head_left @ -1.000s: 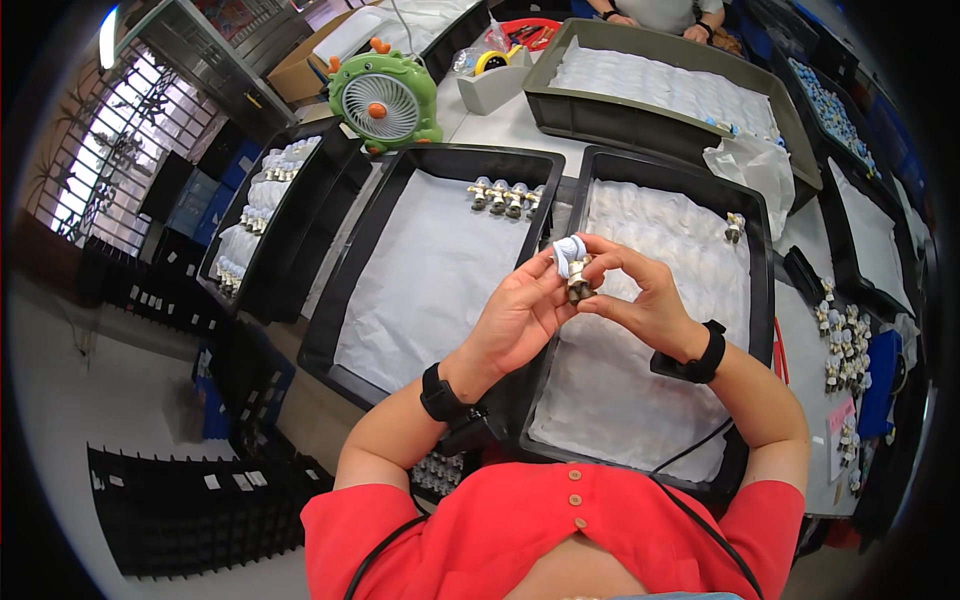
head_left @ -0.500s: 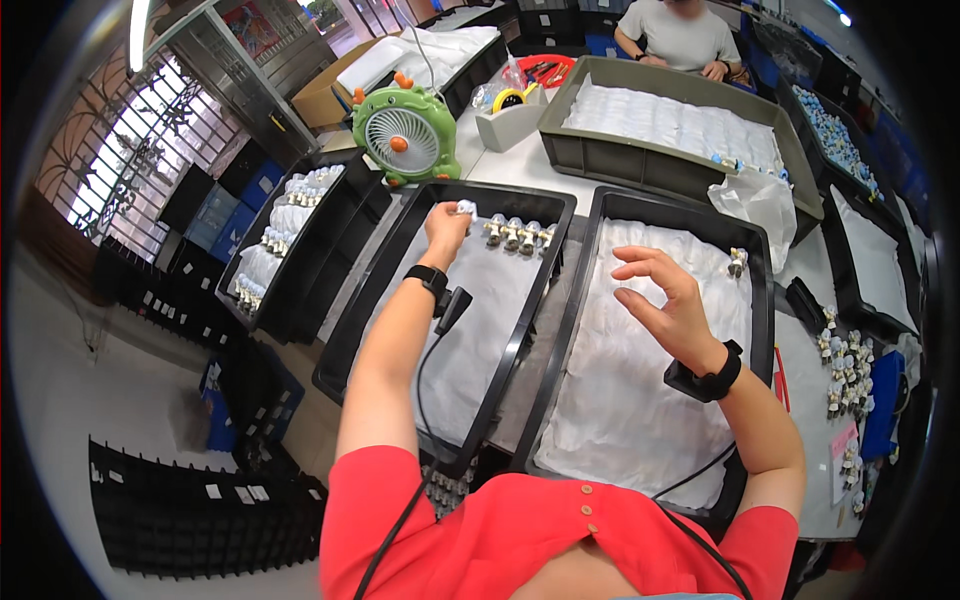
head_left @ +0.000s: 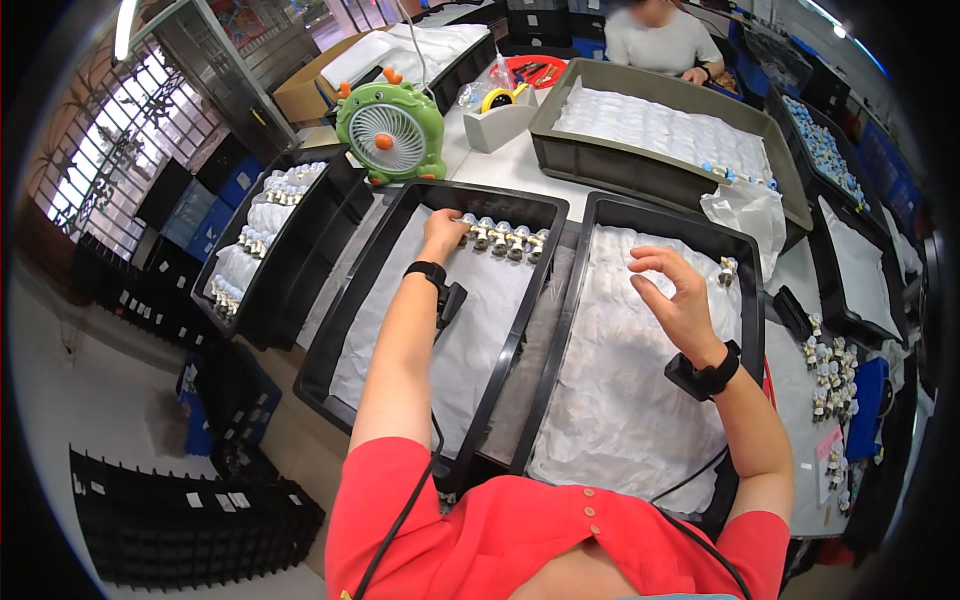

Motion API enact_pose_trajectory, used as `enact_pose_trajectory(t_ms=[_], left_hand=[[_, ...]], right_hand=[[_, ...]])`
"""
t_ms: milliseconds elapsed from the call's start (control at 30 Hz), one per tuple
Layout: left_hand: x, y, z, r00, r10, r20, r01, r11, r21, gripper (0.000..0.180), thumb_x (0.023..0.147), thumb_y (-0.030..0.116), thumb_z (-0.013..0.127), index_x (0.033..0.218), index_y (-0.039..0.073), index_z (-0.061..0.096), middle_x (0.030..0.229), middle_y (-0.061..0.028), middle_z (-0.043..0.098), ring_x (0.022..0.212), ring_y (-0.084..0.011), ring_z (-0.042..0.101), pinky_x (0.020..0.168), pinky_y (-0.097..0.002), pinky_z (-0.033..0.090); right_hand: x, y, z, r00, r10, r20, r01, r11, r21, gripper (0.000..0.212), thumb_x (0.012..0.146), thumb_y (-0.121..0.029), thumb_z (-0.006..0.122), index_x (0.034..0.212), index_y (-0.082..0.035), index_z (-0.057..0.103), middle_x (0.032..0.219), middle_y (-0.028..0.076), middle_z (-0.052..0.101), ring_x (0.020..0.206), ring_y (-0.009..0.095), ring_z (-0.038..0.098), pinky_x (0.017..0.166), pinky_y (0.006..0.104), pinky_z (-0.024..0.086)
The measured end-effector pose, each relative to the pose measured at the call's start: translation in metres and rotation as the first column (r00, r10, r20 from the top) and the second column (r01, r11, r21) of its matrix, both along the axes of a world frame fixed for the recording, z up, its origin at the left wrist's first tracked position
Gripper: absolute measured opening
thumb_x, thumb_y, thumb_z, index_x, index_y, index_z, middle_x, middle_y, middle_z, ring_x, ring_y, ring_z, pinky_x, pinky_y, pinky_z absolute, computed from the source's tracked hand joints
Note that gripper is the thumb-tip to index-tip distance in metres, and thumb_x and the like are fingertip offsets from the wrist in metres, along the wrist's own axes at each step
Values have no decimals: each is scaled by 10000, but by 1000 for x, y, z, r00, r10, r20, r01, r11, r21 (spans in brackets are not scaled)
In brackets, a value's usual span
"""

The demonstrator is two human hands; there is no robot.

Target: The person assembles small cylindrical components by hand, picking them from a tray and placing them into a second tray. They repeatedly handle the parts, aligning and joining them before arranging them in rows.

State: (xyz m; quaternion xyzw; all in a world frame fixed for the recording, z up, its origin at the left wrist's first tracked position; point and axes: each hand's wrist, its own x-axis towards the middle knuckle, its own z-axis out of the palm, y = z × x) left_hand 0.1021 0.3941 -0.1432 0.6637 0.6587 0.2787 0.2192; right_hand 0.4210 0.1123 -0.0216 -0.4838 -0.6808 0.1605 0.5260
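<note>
My left hand (head_left: 443, 236) is closed on a small white-topped figurine (head_left: 467, 226) at the left end of a row. Several like figurines (head_left: 508, 240) stand side by side along the far end of the left black tray (head_left: 515, 360), on white liner sheets. The fingers partly cover the held figurine. Over the right black tray (head_left: 597, 208), my right hand (head_left: 680, 300) hangs with curved fingers. Its thumb and forefinger are apart, with nothing between them. One lone figurine (head_left: 727, 270) stands near the far right corner of that tray, on rumpled white wrapping.
A green fan (head_left: 392, 132) stands beyond the left tray. Behind the right tray is a large olive bin (head_left: 600, 165); a plastic bag (head_left: 748, 218) hangs over its edge. More figurines (head_left: 832, 375) lie at right. Another person (head_left: 662, 42) sits across the table.
My left hand has lowered the figurine to the left end of the row. My right hand has stayed over the right tray, its thumb and forefinger slightly closer. The view has shifted a little.
</note>
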Motion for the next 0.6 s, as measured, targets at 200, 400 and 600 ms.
enact_pose_trajectory(t_ms=[200,400,600], left_hand=[[-13,0,-4,985,-108,132,108,994,9,411,686,234,731,1034,21,680,883,-128,698,795,-211,674,735,-320,524],[-2,-15,41,968,-106,227,90,993,82,373,762,147,699,1112,33,638,972,-57,651,890,-152,614,774,-302,481],[45,-109,136,740,-311,596,386,922,2,331,857,153,630,1168,49,592,1068,-34,617,929,-121,601,748,-246,446]], right_hand=[[33,14,-4,990,-93,105,110,979,-171,197,765,-138,678,930,-35,649,984,135,637,925,285,608,822,346,466],[110,37,-17,736,-128,665,402,873,-277,325,683,-88,673,1002,-35,643,1025,210,601,969,369,589,847,410,479],[148,57,-41,468,37,883,641,673,-368,337,610,5,672,947,33,670,1044,254,621,977,366,628,825,398,526]])
